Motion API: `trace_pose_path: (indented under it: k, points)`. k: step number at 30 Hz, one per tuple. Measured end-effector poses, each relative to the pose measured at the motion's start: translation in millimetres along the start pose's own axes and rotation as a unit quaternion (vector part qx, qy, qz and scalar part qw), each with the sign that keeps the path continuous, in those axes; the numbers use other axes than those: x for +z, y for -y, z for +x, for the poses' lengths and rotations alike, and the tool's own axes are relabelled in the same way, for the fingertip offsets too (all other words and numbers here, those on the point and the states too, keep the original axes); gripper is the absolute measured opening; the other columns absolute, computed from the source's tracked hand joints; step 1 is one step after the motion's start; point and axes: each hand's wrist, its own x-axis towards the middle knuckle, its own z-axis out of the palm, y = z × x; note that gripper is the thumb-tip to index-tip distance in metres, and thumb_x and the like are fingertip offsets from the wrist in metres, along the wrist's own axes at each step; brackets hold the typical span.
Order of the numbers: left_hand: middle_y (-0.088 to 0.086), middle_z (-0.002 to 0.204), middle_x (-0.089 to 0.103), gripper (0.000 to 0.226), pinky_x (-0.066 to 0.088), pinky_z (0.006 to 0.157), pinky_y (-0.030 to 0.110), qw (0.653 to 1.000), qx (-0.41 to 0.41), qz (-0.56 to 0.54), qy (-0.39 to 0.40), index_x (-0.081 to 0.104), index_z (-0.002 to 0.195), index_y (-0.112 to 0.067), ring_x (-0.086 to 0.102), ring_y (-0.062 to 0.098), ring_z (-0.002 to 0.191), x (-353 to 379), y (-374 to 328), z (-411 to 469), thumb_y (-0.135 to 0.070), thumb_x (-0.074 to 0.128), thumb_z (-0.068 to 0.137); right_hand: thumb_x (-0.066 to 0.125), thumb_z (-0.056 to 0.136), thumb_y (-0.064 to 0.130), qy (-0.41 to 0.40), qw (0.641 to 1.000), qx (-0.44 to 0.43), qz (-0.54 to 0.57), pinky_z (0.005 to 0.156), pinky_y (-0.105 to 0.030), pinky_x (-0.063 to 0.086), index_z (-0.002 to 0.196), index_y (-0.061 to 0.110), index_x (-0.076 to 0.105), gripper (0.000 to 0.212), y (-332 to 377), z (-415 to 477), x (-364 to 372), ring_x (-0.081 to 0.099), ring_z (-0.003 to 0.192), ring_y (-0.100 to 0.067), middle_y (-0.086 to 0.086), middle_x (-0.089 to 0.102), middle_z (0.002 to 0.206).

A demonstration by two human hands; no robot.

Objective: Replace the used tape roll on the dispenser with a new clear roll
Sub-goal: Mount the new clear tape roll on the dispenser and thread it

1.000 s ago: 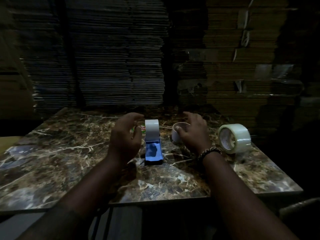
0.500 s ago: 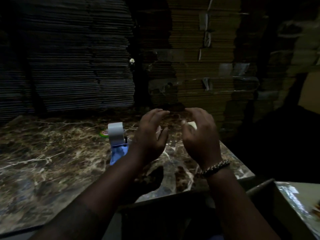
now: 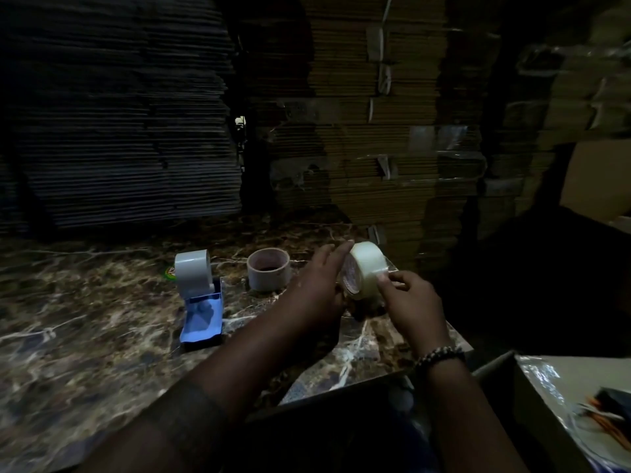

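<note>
A blue tape dispenser (image 3: 202,315) stands on the marble table (image 3: 85,336), with a white roll (image 3: 193,273) upright at its far end. To its right an almost bare tape core (image 3: 268,269) lies flat. Near the table's right edge the new clear roll (image 3: 365,268) stands on edge. My left hand (image 3: 317,288) rests flat against the roll's left face. My right hand (image 3: 406,298) pinches the tape at the roll's near right rim with thumb and forefinger.
Tall stacks of flattened cardboard (image 3: 375,114) rise behind the table. A small green label (image 3: 169,271) lies behind the dispenser. An open carton (image 3: 573,397) with shiny wrapping sits at the lower right, below the table corner.
Both hands moved right from the dispenser and the bare core to the clear roll and took hold of it. The camera swung right.
</note>
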Motion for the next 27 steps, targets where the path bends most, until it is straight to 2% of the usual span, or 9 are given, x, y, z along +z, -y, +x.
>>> trace_pose_path:
  k: [2,5,9,12,16,19,21,25,27]
  points:
    - [0.005,0.169,0.024,0.097,0.040,0.119,0.049,1.000,0.004,-0.008,0.000,0.016,0.163,-0.040,0.040,0.032,0.149,2.2,-0.4,1.7,-0.019,0.070,0.085,0.067,0.096,0.043,0.002,1.000,0.006,0.021,0.068,-0.034,0.059,0.117,0.021,0.071,0.031,-2.8,1.2,0.3,0.071,0.083,-0.010,0.002,0.074,0.096]
    - [0.004,0.167,0.028,0.093,0.036,0.119,0.035,1.000,0.015,-0.019,-0.015,0.019,0.165,-0.030,0.040,0.026,0.148,5.1,-5.2,0.6,-0.012,0.071,0.090,0.072,0.093,0.035,0.020,0.998,0.029,0.050,0.073,-0.045,0.066,0.111,0.018,0.072,0.024,-5.0,6.7,2.3,0.076,0.076,-0.017,-0.002,0.077,0.087]
    - [0.003,0.167,0.028,0.093,0.040,0.117,0.037,0.999,0.018,-0.019,-0.022,0.019,0.165,-0.029,0.043,0.027,0.147,6.3,-7.0,0.2,-0.012,0.072,0.090,0.076,0.090,0.024,0.047,0.994,0.051,0.081,0.056,-0.036,0.057,0.107,0.014,0.075,0.019,-6.7,10.1,4.2,0.074,0.061,-0.021,-0.008,0.079,0.080]
    - [0.002,0.168,0.027,0.095,0.040,0.117,0.039,0.999,0.019,-0.029,-0.020,0.019,0.165,-0.031,0.042,0.026,0.147,5.2,-6.4,-0.7,-0.013,0.074,0.089,0.076,0.090,0.019,0.056,0.993,0.050,0.088,0.053,-0.031,0.052,0.106,0.014,0.075,0.016,-6.9,9.0,2.9,0.076,0.061,-0.022,-0.008,0.079,0.082]
    - [0.002,0.167,0.028,0.093,0.036,0.112,0.030,0.999,0.024,-0.042,-0.025,0.022,0.164,-0.030,0.042,0.023,0.147,4.7,-7.2,-2.2,-0.016,0.076,0.089,0.078,0.089,0.018,0.057,0.992,0.048,0.101,0.058,-0.040,0.057,0.107,0.013,0.075,0.019,-5.3,7.3,1.1,0.077,0.071,-0.031,-0.009,0.079,0.086]
    - [0.004,0.165,0.032,0.092,0.041,0.116,0.037,0.998,0.030,-0.049,-0.036,0.025,0.163,-0.029,0.044,0.024,0.145,3.7,-8.0,-3.5,-0.021,0.077,0.088,0.076,0.090,0.011,0.068,0.985,0.074,0.143,0.071,-0.049,0.061,0.105,0.010,0.074,0.016,-1.5,7.4,-1.4,0.077,0.077,-0.038,-0.015,0.079,0.088]
    - [0.002,0.166,0.032,0.090,0.043,0.116,0.042,0.998,0.029,-0.046,-0.036,0.025,0.163,-0.031,0.046,0.024,0.144,2.8,-9.7,-4.8,-0.022,0.076,0.089,0.074,0.090,0.004,0.082,0.978,0.096,0.165,0.071,-0.052,0.064,0.108,0.006,0.071,0.018,0.6,7.7,-2.3,0.077,0.072,-0.036,-0.020,0.077,0.091]
    - [0.001,0.164,0.034,0.084,0.044,0.114,0.043,0.998,0.021,-0.051,-0.043,0.028,0.160,-0.032,0.048,0.024,0.142,2.4,-10.5,-3.3,-0.025,0.073,0.089,0.069,0.092,-0.005,0.093,0.970,0.124,0.187,0.055,-0.036,0.060,0.109,0.006,0.068,0.021,-0.2,8.1,-1.6,0.072,0.064,-0.028,-0.020,0.075,0.081]
    - [0.001,0.161,0.038,0.076,0.045,0.110,0.036,0.997,0.020,-0.055,-0.049,0.032,0.158,-0.032,0.050,0.021,0.138,4.7,-9.9,-0.4,-0.031,0.069,0.091,0.067,0.092,-0.007,0.087,0.971,0.128,0.181,0.051,-0.033,0.058,0.110,0.007,0.069,0.023,-1.9,8.8,-1.4,0.070,0.062,-0.025,-0.018,0.074,0.074]
